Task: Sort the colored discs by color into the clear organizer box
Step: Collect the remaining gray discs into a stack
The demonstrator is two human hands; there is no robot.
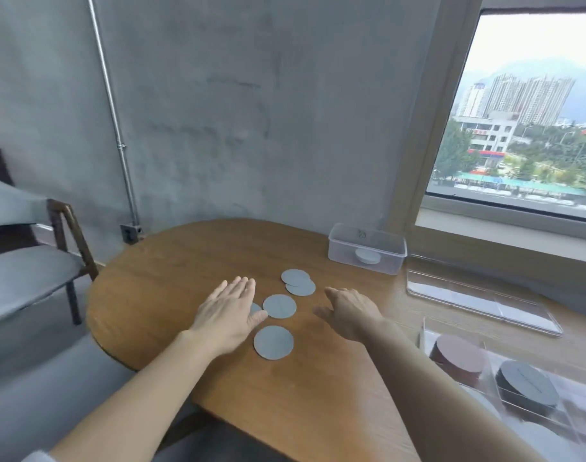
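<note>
- Five grey discs [279,306] lie loose on the round wooden table [158,295], all bunched between the two hands.
- Two of them overlap at 12 o'clock of the bunch, one sits in the middle, and one is at 6 o'clock, nearest the person. The fifth peeks out from under the left hand at 9 o'clock, so it's mostly hidden.
- Left hand [230,311] is flat, palm down, fingers straight and close together, gripping nothing. Its thumb tip is right at the edge of the middle disc. Can't tell if the palm actually presses on the table.
- Right hand [348,311] is at 3 o'clock of the discs, palm down, fingers loose and relaxed, nothing in it, and a little apart from the nearest disc.
- Clear organizer box [422,335] sits at roughly 4 o'clock from the hands, cut off by the frame edge. One compartment has a brown stack [458,356] and the next a dark grey stack [526,383]. The paler stuff lower down is too blurry to call.
- Flat clear lid [478,301] lies at 2 o'clock, just beyond the box.
- Small clear tub [367,238] is at 1 o'clock near the wall, with a white round thing [368,256] inside.
- Chair [35,271] is off at 9 o'clock, and the window [524,128] is up at 2 o'clock.
</note>
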